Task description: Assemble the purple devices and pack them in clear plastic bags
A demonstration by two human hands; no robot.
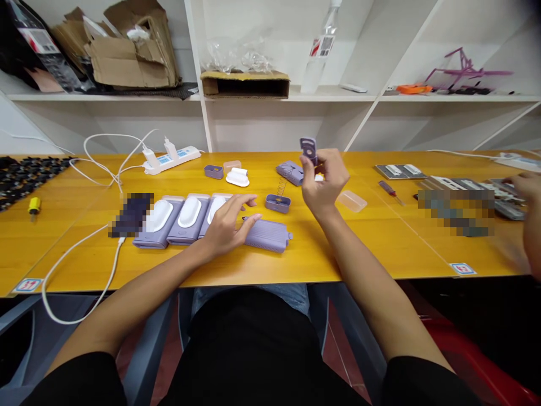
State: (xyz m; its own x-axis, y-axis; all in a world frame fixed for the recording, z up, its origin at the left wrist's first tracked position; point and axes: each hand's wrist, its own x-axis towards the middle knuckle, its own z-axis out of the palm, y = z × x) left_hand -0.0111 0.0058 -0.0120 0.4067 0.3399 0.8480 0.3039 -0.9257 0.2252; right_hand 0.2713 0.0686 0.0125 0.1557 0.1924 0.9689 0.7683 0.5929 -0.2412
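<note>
My right hand (327, 177) is raised above the table, thumb and fingers closed on a small purple plastic part (309, 149) with a slot and a round hole. My left hand (228, 224) has its fingers apart and holds nothing; its thumb is at the left end of a purple ribbed casing (268, 235) lying on the table. Behind the casing stands an open purple cup (278, 203), with a coiled spring (282, 186) by it. Another purple casing (289, 172) lies farther back. Left of my left hand is a row of purple units with white oval tops (189, 212).
A blurred-out phone (131, 215) with a white cable lies left of the units. A power strip (173, 160), white oval piece (237, 177), small purple ring (213, 171), clear lid (352, 201) and screwdriver (391, 192) lie about. Another person's hand (530, 214) is at far right.
</note>
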